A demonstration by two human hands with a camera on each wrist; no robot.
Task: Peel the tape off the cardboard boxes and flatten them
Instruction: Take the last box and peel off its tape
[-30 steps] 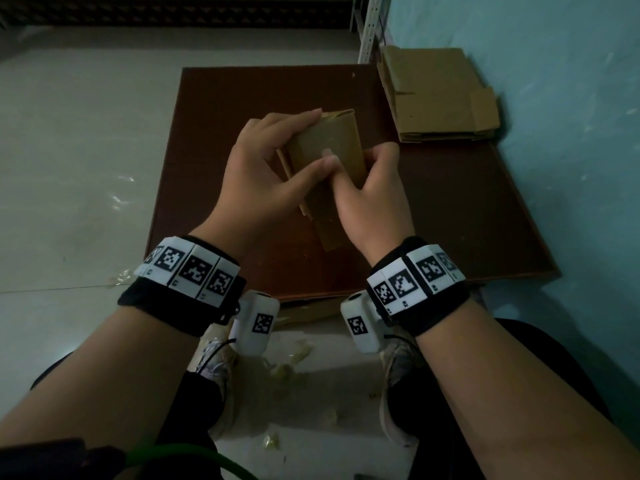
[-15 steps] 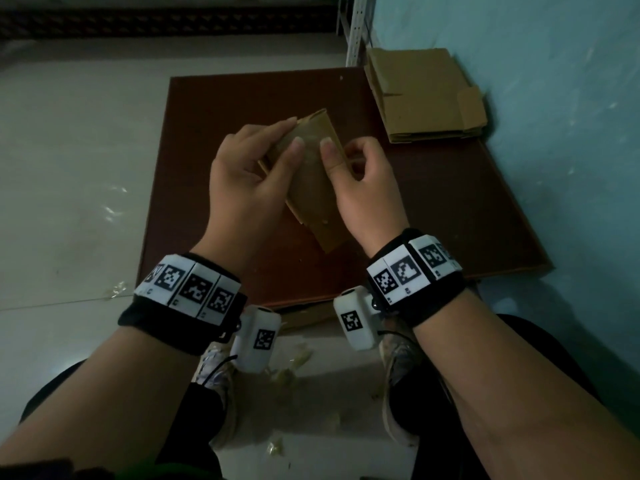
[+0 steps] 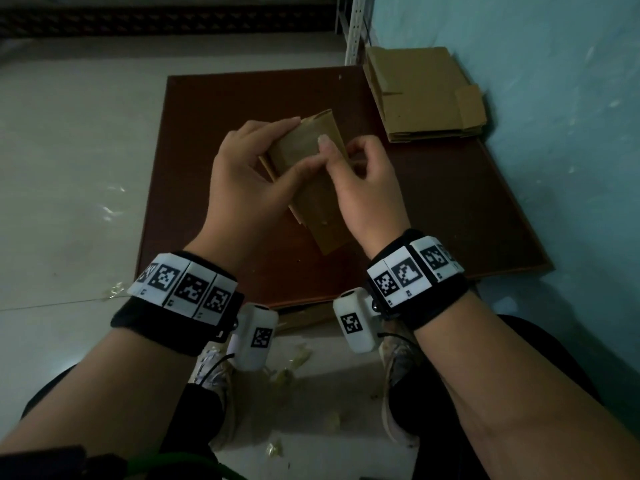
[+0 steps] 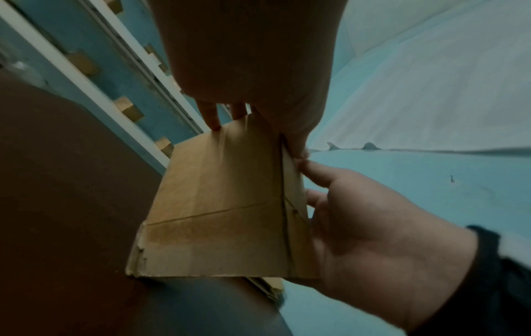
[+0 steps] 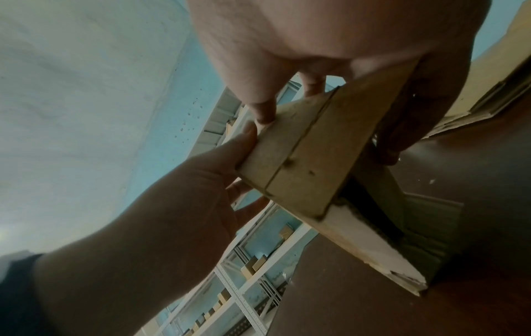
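Observation:
A small brown cardboard box [image 3: 318, 209] is held tilted above the dark brown board [image 3: 207, 116]. My left hand [image 3: 308, 142] grips it from the left, with the thumb across the top face and the fingers over the far end. My right hand [image 3: 337, 147] pinches its right side, thumb on the top face next to the left thumb and fingers curled behind. In the left wrist view the box [image 4: 224, 204] shows a seam and a paler band near its lower end, with my right hand [image 4: 359, 227] alongside. The right wrist view shows the box [image 5: 301, 159] and my left hand [image 5: 172, 204].
A stack of flattened cardboard [image 3: 422, 95] lies at the board's back right corner against the blue wall [image 3: 571, 133]. A white metal shelf upright [image 3: 355, 29] stands behind it. Scraps of tape [image 3: 287, 372] litter the floor by my feet.
Both hands have shifted their hold on the box and turned it a little. My two thumbs, apart half a second ago, now meet on its top face.

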